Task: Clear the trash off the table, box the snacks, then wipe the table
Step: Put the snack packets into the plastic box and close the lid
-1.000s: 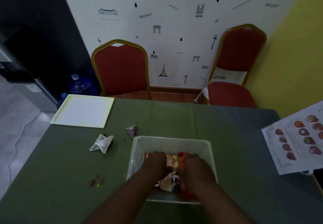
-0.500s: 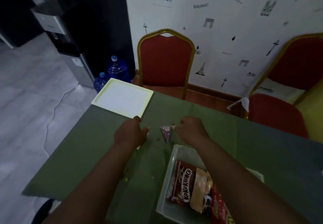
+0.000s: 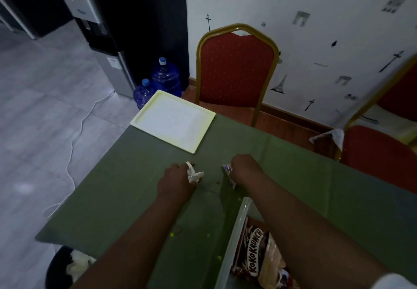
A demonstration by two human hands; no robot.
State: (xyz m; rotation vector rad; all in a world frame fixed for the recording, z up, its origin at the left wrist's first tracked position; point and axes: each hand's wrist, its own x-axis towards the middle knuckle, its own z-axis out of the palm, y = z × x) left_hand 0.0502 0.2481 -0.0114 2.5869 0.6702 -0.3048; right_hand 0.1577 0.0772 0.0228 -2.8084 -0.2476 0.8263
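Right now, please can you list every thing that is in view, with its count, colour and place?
table: 1, green cloth, centre
tray: 1, pale yellow, far left corner of table
white wrapper: 1, crumpled, in left hand
purple wrapper: 1, at right hand
crumbs: several, brown and yellow, on cloth
plastic box: 1, clear, near right
Koko Krunch packet: 1, brown, in box
chairs: 2, red and gold, at wall
water bottles: 2, blue, on floor
bin: 1, dark, lower left
left hand: closed on white wrapper
right hand: grasping purple wrapper

Matt green cloth on the table (image 3: pixel 126 189), crumpled white paper wrapper (image 3: pixel 194 175), translucent smooth plastic box (image 3: pixel 232 245), glossy snack bags (image 3: pixel 252 252).
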